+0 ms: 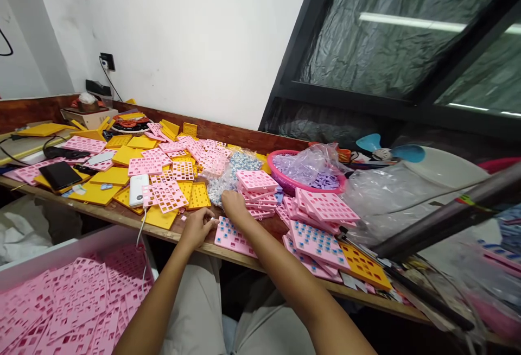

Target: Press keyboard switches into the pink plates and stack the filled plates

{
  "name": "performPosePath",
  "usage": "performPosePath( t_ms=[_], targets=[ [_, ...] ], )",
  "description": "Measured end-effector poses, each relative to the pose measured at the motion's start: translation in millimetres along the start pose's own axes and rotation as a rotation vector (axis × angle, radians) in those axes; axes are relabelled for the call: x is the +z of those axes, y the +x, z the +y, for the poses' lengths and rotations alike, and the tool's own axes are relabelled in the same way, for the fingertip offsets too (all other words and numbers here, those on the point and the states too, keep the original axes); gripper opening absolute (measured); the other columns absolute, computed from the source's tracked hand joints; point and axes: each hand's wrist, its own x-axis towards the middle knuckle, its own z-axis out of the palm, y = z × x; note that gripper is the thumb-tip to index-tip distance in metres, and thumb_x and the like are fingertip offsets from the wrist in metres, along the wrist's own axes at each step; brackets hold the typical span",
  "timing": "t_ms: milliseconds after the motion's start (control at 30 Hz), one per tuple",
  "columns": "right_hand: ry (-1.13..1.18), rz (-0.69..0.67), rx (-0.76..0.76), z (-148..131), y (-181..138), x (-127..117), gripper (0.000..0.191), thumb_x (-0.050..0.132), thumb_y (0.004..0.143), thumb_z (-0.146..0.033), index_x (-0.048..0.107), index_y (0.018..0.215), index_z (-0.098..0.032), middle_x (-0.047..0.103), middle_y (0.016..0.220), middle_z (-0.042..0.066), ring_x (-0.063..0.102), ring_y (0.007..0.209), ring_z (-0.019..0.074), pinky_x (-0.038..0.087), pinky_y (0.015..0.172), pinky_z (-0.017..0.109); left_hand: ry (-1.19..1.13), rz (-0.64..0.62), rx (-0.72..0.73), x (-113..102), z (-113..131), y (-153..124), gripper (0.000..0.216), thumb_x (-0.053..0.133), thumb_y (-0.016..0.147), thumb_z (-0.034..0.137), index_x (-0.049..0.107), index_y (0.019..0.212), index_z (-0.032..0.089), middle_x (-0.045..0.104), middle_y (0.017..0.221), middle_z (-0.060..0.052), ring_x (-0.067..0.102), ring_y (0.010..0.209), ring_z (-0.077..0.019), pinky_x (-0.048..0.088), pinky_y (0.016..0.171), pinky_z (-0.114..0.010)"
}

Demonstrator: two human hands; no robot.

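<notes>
My left hand (198, 227) is at the table's front edge, its fingertips pinched together by the left edge of a pink plate (234, 238). A tiny pale bit shows at those fingertips, too small to name. Several small blue pieces sit in the square holes of this plate. My right hand (233, 203) reaches over the plate to a clear plastic bag of small blue and white pieces (245, 162). Its fingers point away from me and are hidden. Just right of that hand rises a stack of pink plates (256, 181).
Yellow plates (105, 192) and pink lattice sheets cover the left side, with a black phone (59, 175) and white power bank (138, 189). Rightward are a pink basket (285, 178) of purple pieces and a blue-studded pink plate (319, 243). A box of pink sheets (77, 300) stands below.
</notes>
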Motion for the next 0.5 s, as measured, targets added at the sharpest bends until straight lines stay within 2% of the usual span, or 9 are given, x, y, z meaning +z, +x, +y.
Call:
performPosePath(
  t_ms=[67, 167, 233, 267, 367, 500],
  targets=[
    [0.014, 0.022, -0.003, 4, -6, -5, 0.022, 0.060, 0.090, -0.011, 0.069, 0.109, -0.006, 0.072, 0.104, 0.023, 0.070, 0.099, 0.0274, 0.051, 0.086, 0.033, -0.051, 0.002, 0.023, -4, 1, -1, 0.021, 0.065, 0.085, 0.030, 0.069, 0.100, 0.016, 0.071, 0.084, -0.003, 0.062, 0.073, -0.0160, 0.049, 0.070, -0.027],
    [0.121, 0.134, -0.049, 22, -31, -7, 0.023, 0.054, 0.094, -0.011, 0.069, 0.111, -0.012, 0.071, 0.110, 0.017, 0.068, 0.102, 0.0247, 0.051, 0.089, 0.034, -0.085, 0.008, 0.107, -8, 8, -3, 0.020, 0.063, 0.088, 0.028, 0.071, 0.104, 0.018, 0.074, 0.098, -0.005, 0.066, 0.086, -0.0177, 0.050, 0.080, -0.029],
    [0.405, 0.308, -0.144, 39, -57, 0, 0.022, 0.055, 0.094, -0.015, 0.071, 0.109, -0.016, 0.072, 0.110, 0.012, 0.067, 0.102, 0.0224, 0.051, 0.091, 0.033, -0.078, -0.013, 0.148, -7, 15, -7, 0.018, 0.063, 0.090, 0.029, 0.073, 0.101, 0.019, 0.075, 0.101, -0.005, 0.066, 0.089, -0.0183, 0.050, 0.082, -0.030],
    [0.558, 0.358, -0.177, 48, -71, 7, 0.021, 0.057, 0.094, -0.018, 0.072, 0.110, -0.018, 0.073, 0.110, 0.010, 0.067, 0.101, 0.0215, 0.051, 0.090, 0.033, -0.064, -0.026, 0.161, -4, 19, -11, 0.017, 0.063, 0.091, 0.030, 0.073, 0.099, 0.020, 0.075, 0.099, -0.005, 0.066, 0.087, -0.0181, 0.050, 0.080, -0.029],
    [0.848, 0.443, -0.091, 64, -111, 34, 0.020, 0.063, 0.092, -0.027, 0.074, 0.106, -0.021, 0.075, 0.102, 0.008, 0.069, 0.089, 0.0214, 0.055, 0.081, 0.034, 0.060, -0.047, 0.211, 13, 32, -22, 0.017, 0.064, 0.092, 0.033, 0.073, 0.100, 0.021, 0.075, 0.096, -0.005, 0.066, 0.085, -0.0187, 0.049, 0.080, -0.031],
    [0.877, 0.481, -0.073, 64, -137, 63, 0.019, 0.065, 0.089, -0.022, 0.077, 0.104, -0.023, 0.075, 0.102, 0.007, 0.067, 0.095, 0.0226, 0.053, 0.090, 0.037, 0.367, -0.063, 0.317, 42, 45, -36, 0.014, 0.062, 0.094, 0.030, 0.072, 0.099, 0.021, 0.074, 0.096, -0.006, 0.063, 0.096, -0.0236, 0.044, 0.087, -0.037]
  ],
)
